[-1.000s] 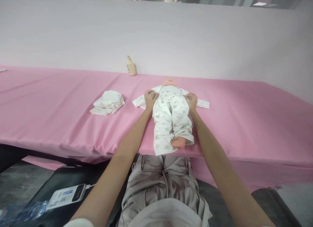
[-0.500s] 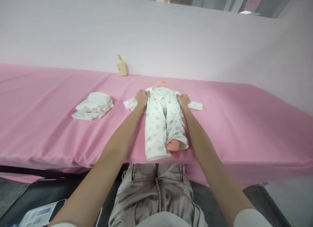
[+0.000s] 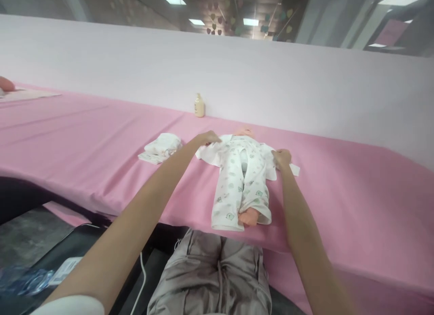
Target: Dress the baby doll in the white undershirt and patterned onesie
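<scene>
A baby doll (image 3: 244,132) lies on its back on the pink table (image 3: 339,193), dressed in a white printed romper (image 3: 237,179). One bare foot (image 3: 248,217) sticks out at the near end. My left hand (image 3: 207,138) pinches the romper at the doll's left shoulder. My right hand (image 3: 281,158) grips the cloth at the other side, by the sleeve. Both hands are closed on the fabric.
A folded white garment (image 3: 160,148) lies left of the doll. A small cream bottle (image 3: 199,105) stands at the back against the pale wall. Another person's hand (image 3: 5,84) rests on a paper at the far left. A plastic bottle (image 3: 20,281) lies below the table edge.
My head has lifted and turned, so the ceiling shows. My hands moved from the doll's waist outward to its shoulders, spreading the romper's top.
</scene>
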Action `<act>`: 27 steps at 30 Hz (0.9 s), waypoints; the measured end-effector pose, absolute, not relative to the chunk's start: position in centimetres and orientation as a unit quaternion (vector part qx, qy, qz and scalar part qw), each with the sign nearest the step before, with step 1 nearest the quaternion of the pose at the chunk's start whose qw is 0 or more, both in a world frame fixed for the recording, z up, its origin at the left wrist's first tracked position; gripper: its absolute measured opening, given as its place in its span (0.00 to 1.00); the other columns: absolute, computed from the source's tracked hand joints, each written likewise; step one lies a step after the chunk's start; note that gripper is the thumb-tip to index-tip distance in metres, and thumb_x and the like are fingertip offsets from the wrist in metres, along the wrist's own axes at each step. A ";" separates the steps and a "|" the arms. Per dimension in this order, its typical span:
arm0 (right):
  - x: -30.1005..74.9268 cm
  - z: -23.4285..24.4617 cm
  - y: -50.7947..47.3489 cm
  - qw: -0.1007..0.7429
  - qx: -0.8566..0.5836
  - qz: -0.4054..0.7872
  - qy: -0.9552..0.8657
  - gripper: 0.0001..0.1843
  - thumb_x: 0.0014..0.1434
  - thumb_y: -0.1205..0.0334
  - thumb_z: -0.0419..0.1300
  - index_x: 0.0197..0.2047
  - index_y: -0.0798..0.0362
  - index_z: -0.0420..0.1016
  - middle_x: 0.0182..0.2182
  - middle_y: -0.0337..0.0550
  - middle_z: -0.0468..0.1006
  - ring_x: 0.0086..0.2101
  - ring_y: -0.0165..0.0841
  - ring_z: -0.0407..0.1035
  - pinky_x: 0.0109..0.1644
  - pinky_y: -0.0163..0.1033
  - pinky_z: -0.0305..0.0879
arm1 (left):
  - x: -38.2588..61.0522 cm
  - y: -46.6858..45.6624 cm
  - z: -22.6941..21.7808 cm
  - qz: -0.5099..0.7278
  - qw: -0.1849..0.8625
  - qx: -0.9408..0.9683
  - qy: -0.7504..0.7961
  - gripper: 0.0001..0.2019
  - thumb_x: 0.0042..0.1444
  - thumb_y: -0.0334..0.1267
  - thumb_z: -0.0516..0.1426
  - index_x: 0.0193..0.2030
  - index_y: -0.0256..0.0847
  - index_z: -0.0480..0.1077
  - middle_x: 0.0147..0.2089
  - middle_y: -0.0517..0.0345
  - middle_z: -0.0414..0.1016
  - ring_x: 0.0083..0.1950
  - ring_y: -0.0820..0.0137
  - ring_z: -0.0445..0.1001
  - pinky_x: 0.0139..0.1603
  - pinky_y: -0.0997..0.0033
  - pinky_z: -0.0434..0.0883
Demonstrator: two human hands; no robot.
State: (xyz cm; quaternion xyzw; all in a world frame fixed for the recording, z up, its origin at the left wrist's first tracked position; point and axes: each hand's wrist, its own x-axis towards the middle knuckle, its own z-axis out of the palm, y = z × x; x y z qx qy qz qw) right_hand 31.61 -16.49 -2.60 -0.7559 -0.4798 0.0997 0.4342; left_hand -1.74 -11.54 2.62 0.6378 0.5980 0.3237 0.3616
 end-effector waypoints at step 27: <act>23.1 6.1 -13.8 0.134 -0.680 0.105 -0.713 0.13 0.55 0.56 0.57 0.23 0.55 0.70 0.13 0.44 0.67 0.23 0.38 0.69 0.31 0.39 0.62 | 8.8 -11.0 1.4 0.340 0.078 0.822 0.450 0.16 0.56 0.30 0.47 0.41 0.40 0.75 0.46 0.52 0.77 0.47 0.63 0.73 0.50 0.65 0.67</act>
